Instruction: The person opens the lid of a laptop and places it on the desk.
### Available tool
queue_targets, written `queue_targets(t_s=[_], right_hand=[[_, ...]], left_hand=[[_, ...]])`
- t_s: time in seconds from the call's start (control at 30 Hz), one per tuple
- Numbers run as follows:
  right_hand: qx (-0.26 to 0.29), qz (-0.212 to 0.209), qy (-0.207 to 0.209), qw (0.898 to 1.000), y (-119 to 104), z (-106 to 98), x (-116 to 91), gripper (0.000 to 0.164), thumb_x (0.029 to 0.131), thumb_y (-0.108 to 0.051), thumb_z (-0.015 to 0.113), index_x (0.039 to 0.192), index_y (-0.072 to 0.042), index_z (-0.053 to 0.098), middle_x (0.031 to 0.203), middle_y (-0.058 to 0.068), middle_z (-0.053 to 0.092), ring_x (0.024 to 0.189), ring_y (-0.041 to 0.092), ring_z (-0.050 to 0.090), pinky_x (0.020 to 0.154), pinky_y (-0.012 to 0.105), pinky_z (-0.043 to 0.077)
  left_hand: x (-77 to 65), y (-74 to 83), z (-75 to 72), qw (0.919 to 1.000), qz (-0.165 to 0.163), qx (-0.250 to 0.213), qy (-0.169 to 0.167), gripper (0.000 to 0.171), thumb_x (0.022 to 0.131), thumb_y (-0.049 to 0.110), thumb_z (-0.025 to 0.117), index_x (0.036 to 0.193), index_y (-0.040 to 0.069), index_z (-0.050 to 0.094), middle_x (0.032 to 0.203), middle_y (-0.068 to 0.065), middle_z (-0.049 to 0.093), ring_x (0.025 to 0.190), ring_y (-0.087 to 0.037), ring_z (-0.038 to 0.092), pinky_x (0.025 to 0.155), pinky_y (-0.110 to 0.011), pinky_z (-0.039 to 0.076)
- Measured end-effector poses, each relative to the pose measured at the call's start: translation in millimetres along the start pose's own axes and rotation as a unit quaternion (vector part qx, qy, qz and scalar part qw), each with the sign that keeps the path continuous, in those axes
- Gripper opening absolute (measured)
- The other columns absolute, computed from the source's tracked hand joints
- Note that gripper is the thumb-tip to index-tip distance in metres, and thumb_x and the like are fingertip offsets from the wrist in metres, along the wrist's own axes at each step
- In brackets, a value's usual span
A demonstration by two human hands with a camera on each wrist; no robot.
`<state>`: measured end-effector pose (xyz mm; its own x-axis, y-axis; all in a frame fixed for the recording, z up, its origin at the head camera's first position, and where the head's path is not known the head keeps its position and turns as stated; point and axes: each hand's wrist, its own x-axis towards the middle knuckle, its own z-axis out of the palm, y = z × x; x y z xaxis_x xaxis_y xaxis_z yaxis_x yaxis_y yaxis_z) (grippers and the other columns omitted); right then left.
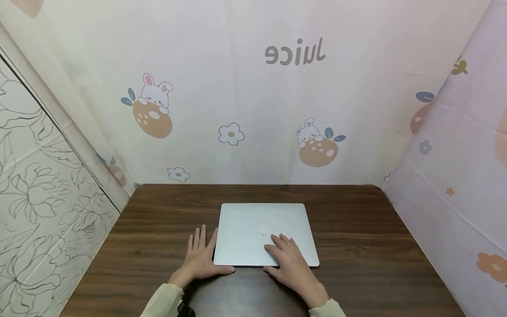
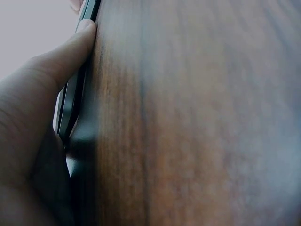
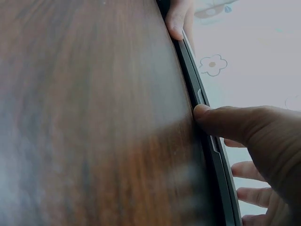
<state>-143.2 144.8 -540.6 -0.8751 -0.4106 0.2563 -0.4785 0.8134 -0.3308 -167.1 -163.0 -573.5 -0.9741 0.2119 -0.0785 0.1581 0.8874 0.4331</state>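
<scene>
A closed silver laptop lies flat on the wooden table, with a small mark near the middle of its lid. At its front left corner rests my left hand, fingers spread along the left side and thumb along the front edge. My right hand lies over the front right part of the lid with its fingers extended. In the right wrist view, its thumb touches the front edge beside a shallow notch. The undersides of both hands are hidden in the head view.
Behind the table hangs a pale curtain printed with rabbits, fruit and flowers. More printed cloth hangs at the right, and a line-drawn floral panel stands at the left. Dark wood surrounds the laptop on every side.
</scene>
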Motion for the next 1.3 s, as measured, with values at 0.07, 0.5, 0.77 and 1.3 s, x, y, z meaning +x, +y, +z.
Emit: queue_targets(t_s=[0.07, 0.5, 0.77, 1.3], right_hand=[[-0.007, -0.007, 0.009, 1.000, 1, 0, -1, 0.054, 0.078, -0.038, 0.091, 0.122, -0.013, 0.073, 0.141, 0.018, 0.062, 0.135, 0.044, 0.054, 0.109, 0.066, 0.041], [-0.011, -0.084, 0.063, 0.994, 8, -5, 0, 0.045, 0.072, -0.034, 0.095, 0.108, -0.014, 0.078, 0.117, 0.003, 0.073, 0.112, 0.024, 0.066, 0.091, 0.045, 0.055], [0.014, -0.156, 0.073, 0.985, 14, -5, 3, 0.031, 0.072, -0.031, 0.095, 0.094, -0.017, 0.079, 0.109, -0.001, 0.074, 0.104, 0.018, 0.068, 0.088, 0.037, 0.058], [0.018, -0.217, 0.090, 0.972, 12, -9, 10, 0.027, 0.072, -0.025, 0.095, 0.091, -0.014, 0.078, 0.108, 0.001, 0.074, 0.101, 0.018, 0.068, 0.084, 0.037, 0.059]], left_hand=[[-0.3, 1.5, -0.9, 1.0000, -0.001, -0.002, -0.003, 0.141, 0.061, 0.092, 0.069, 0.166, 0.014, 0.018, 0.171, -0.027, -0.005, 0.158, -0.046, -0.008, 0.124, -0.064, -0.005], [-3.7, 14.5, -12.2, 0.9996, -0.003, 0.003, -0.026, 0.137, 0.065, 0.087, 0.071, 0.166, 0.012, 0.019, 0.170, -0.030, 0.000, 0.158, -0.049, -0.003, 0.124, -0.065, 0.001], [-3.6, 12.9, -11.2, 0.9997, 0.003, -0.016, -0.019, 0.140, 0.062, 0.089, 0.072, 0.165, 0.010, 0.021, 0.170, -0.030, 0.000, 0.157, -0.050, -0.004, 0.124, -0.065, -0.002], [-4.0, 8.9, -13.4, 0.9996, -0.010, -0.003, -0.027, 0.141, 0.062, 0.089, 0.072, 0.167, 0.013, 0.016, 0.171, -0.028, -0.003, 0.158, -0.047, -0.005, 0.125, -0.063, -0.002]])
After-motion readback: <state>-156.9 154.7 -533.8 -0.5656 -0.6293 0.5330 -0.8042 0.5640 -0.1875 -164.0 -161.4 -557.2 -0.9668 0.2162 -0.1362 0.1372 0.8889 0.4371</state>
